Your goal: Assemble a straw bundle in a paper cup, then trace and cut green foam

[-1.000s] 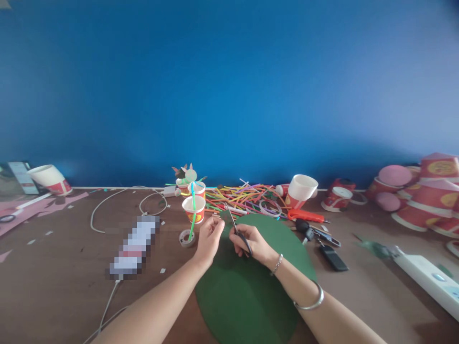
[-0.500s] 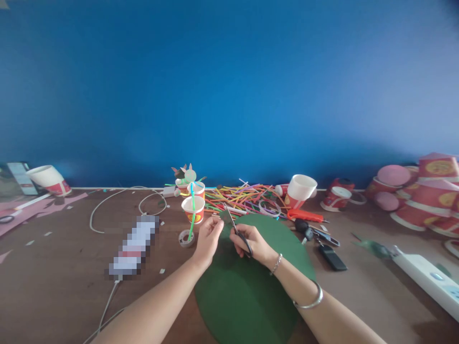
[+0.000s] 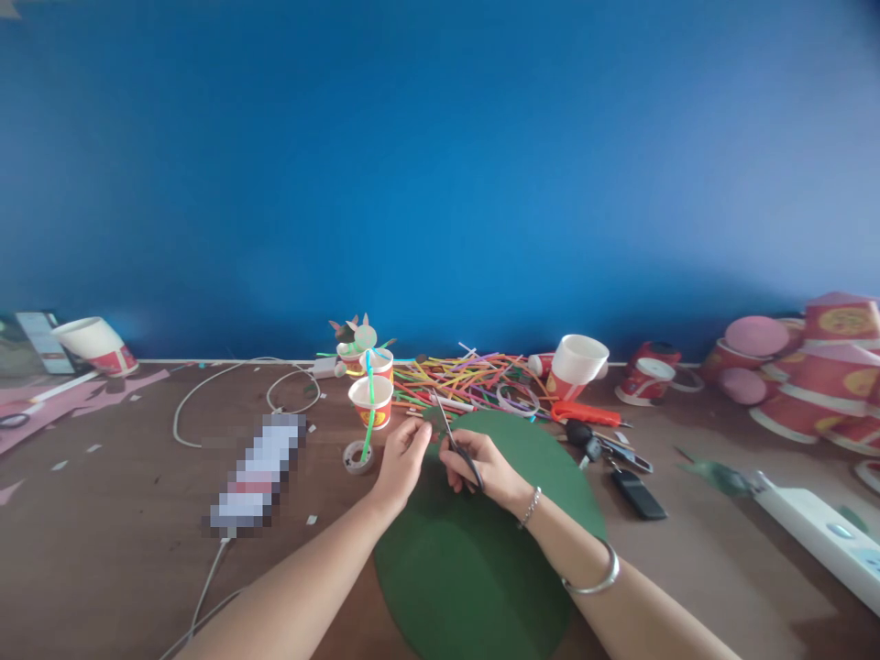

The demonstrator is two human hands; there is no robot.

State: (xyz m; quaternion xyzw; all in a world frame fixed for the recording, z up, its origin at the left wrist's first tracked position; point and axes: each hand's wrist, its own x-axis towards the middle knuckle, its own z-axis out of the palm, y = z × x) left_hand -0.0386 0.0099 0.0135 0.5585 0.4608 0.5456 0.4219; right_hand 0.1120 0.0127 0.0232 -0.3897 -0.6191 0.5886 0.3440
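My right hand (image 3: 479,463) is closed round the dark handles of a pair of scissors (image 3: 444,415), whose blades point up and away. Close beside the blades, my left hand (image 3: 402,458) has its thumb and fingers pressed together in a pinch. What lies in that pinch is too small and too dark against the green to name. Both hands are above the far part of a round green mat (image 3: 495,559). Left of my left hand stands a paper cup (image 3: 381,414) with a bent green pipe cleaner, and a tape roll (image 3: 357,456) lies just in front of it.
Many coloured pipe cleaners (image 3: 446,378) lie in a heap beyond the mat. To the right are a white-rimmed cup (image 3: 576,367), an orange glue gun (image 3: 588,412), keys (image 3: 584,440) and a power strip (image 3: 818,532). A blurred-out phone (image 3: 258,477) with its cable lies left.
The two hands have barely moved; my left fingertips are slightly nearer the scissors. The scissors stay in my right hand, and the surrounding things look the same.
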